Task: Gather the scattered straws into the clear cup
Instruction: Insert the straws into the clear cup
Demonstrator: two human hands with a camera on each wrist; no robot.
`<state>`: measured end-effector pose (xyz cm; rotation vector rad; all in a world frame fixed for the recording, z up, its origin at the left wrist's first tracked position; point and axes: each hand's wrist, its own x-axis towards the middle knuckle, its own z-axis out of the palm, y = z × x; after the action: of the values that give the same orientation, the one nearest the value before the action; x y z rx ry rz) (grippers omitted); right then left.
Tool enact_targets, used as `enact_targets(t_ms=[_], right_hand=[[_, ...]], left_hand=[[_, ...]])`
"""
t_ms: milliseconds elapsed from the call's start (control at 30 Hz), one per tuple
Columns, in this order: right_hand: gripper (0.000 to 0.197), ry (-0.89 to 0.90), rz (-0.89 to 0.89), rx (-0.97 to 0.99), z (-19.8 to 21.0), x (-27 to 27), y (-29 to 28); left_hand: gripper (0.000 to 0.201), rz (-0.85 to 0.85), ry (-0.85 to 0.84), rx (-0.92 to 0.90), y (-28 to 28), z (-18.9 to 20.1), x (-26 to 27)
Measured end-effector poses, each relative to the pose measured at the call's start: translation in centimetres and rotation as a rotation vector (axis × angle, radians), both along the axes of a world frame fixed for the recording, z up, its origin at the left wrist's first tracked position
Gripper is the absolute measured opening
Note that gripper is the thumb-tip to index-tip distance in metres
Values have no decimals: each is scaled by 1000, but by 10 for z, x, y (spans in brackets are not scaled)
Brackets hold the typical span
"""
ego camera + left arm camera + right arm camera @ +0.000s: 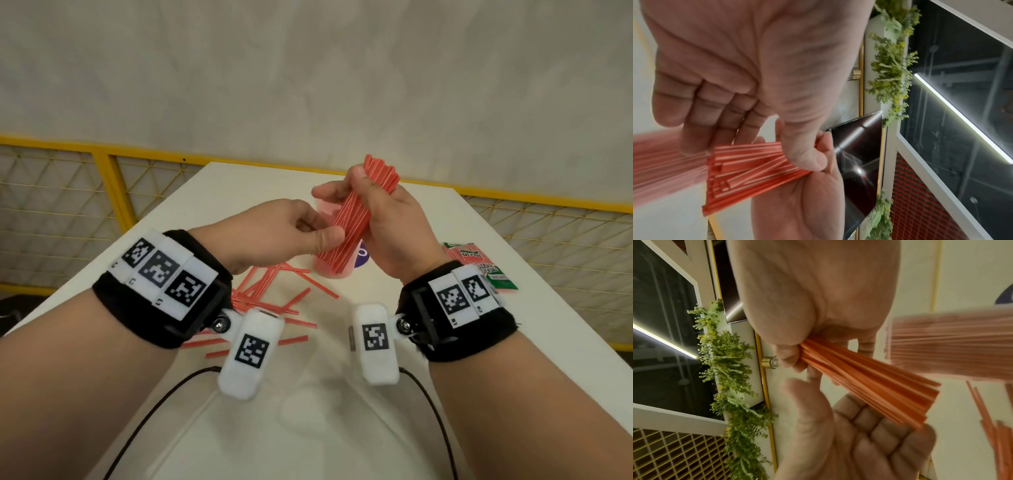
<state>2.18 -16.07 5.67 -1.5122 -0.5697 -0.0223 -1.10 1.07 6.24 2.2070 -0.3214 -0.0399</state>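
Fingers (329, 192) of our right hand (387, 229) clamp a straw bundle (352, 219) above the clear cup (324, 212), our left hand (284, 229) loosely steadying it, many loose straws (274, 294) yet ungathered on the near surface (411, 308).

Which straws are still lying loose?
The scattered straws, flat on the table by the left hand. The bundle is gripped in the right hand, tilted and raised.

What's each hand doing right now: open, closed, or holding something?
Left hand: open, fingers relaxed, thumb touching the straw bundle.
Right hand: closed grip round the straw bundle.
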Motion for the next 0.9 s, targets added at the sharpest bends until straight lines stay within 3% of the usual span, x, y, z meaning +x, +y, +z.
enact_targets(t_ms=[100,233,367,433,533,667,900], right_hand=[[39,32,86,31,16,5,11],[43,93,173,47,33,11,16],[34,143,166,38,44,24,16],[24,122,112,50,47,36,15],[23,23,-19,60,45,52,8],[30,-56,-173,60,36,63,-4],[28,-29,-221,135,28,61,-8]], left_hand=[[71,-125,115,-123,-3,3,13],[70,-330,242,-502,-6,2,30],[32,-406,287,-782,-19,3,45],[23,-371,259,-862,-26,4,51],[20,-252,159,-901,-30,3,59],[31,-156,50,-848,-32,-9,64],[37,-93,-7,-806,-36,-22,63]])
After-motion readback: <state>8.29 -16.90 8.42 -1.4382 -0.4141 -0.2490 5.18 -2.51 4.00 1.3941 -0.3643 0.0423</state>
